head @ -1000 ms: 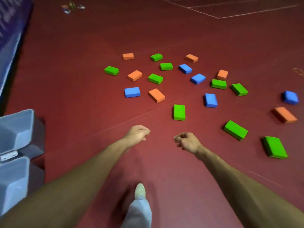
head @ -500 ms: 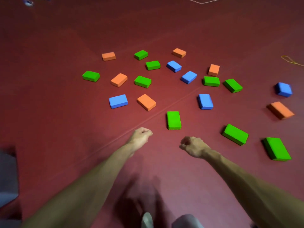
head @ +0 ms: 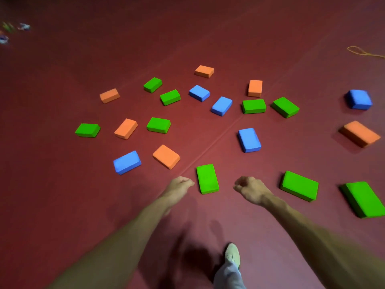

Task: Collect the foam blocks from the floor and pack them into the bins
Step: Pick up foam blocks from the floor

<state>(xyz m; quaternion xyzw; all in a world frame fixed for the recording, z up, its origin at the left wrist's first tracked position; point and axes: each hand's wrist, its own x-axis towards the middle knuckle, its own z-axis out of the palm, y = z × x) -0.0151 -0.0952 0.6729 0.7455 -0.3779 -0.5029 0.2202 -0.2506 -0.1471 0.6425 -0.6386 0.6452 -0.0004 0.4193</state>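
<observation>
Several green, blue and orange foam blocks lie scattered over the dark red floor. The nearest green block (head: 207, 178) lies flat between my two hands. My left hand (head: 179, 188) hangs just left of it with loosely curled fingers and holds nothing. My right hand (head: 251, 189) hovers to its right, also loosely curled and empty. Neither hand touches a block. An orange block (head: 166, 156) and a blue block (head: 127, 162) lie further left, and two larger-looking green blocks (head: 299, 185) (head: 364, 199) lie to the right. No bin is in view.
My foot (head: 232, 254) steps on the floor below the hands. A yellow cord (head: 361, 52) lies at the far right edge. Small blurred objects (head: 12, 31) sit at the far left. A seam line (head: 210, 143) crosses the floor.
I have walked forward and the blocks are closer. The grey bins at the left edge have dropped out of view. Both hands stay loosely curled and empty.
</observation>
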